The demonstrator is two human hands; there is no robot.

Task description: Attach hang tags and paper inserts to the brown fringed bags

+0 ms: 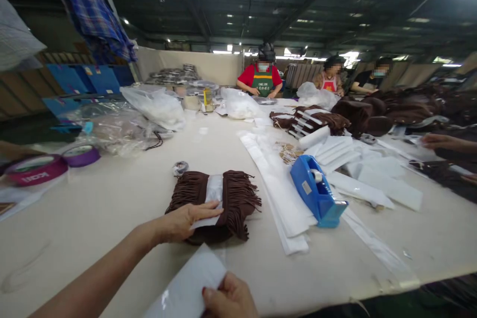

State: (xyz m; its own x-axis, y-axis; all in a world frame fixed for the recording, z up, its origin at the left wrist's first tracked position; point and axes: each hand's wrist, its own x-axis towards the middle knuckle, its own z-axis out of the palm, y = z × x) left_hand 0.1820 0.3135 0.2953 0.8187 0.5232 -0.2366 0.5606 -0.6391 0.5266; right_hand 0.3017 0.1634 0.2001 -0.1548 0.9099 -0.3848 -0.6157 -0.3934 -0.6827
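Observation:
My left hand point(182, 221) lies with fingers stretched out on a folded dark brown fringed piece point(238, 198), perhaps suede. Beneath those fingers a pale, shiny strip point(214, 189) runs across the middle of the bundle. My right hand point(231, 298), at the bottom edge, pinches a white translucent sheet point(190, 283) between thumb and fingers. The sheet tilts up in front of the bundle, its lower end cut off by the frame. A small tape roll point(181, 168) rests just behind the bundle.
A blue tape dispenser point(316, 191) stands to the right, beside long white strips point(276, 194). White sheets point(372, 184) and brown fringed pieces point(316, 119) lie farther right. Rolls of tape point(37, 170) and plastic bags point(115, 126) are left. Co-workers point(263, 77) stand across the table; another person's hands point(447, 143) reach in right.

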